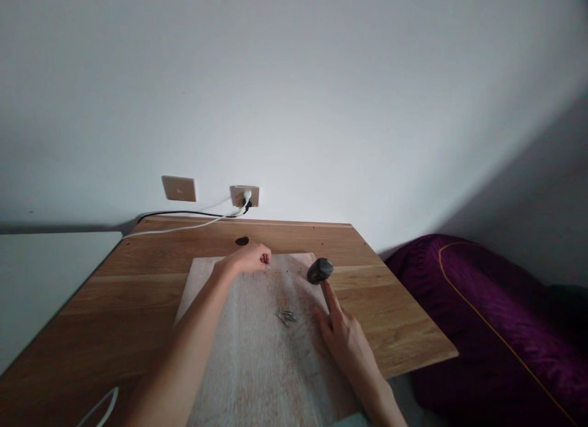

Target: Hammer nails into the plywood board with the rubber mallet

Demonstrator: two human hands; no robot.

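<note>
A board [248,366] lies on the table [395,310]; what seem to be nails [288,315] lie on it, left of the hammer [320,271].

The dark-headed hammer [320,271] tilted near the one o'clock corner of the pale board [248,353]; silvery nails [287,317] lay bunched, seven o'clock from its head.

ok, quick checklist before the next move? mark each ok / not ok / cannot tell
1. Hammer gripped: ok, right hand holds its handle.
2. Left hand apart from hammer head: ok, there is a gap between them.
3. Nail in left fingertips: cannot tell, too small.
4. Board free of loose nails: not ok, a small pile lies on it.
5. Back cables off the board: ok, behind it.
6. Board fixed to table: cannot tell.
</note>
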